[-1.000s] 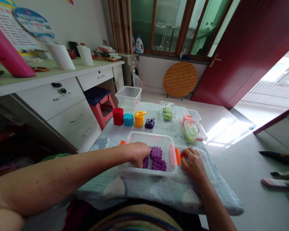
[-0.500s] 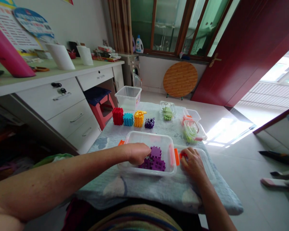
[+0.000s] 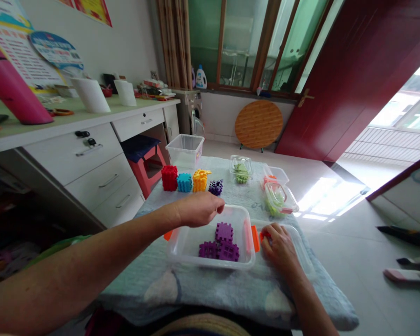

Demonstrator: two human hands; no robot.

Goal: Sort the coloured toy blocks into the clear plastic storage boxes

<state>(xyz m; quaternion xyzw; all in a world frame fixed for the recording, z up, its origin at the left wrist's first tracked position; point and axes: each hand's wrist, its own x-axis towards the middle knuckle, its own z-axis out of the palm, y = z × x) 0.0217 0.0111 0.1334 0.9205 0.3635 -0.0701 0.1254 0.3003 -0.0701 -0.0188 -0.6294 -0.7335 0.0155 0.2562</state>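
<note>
Below mid-frame, three purple tiles lie unstacked in the tub. My left grip hovers over it, fingers curled; my right grip curls on the lid. I can't tell whether either holds anything. Four stacks near mid-frame look done; the purple seems unfinished.

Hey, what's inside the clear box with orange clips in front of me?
Inside the clear box, at least three purple pieces lie together toward the right. Your left hand covers part of the far-left side, and whatever lies beneath the pieces is hidden.
</note>
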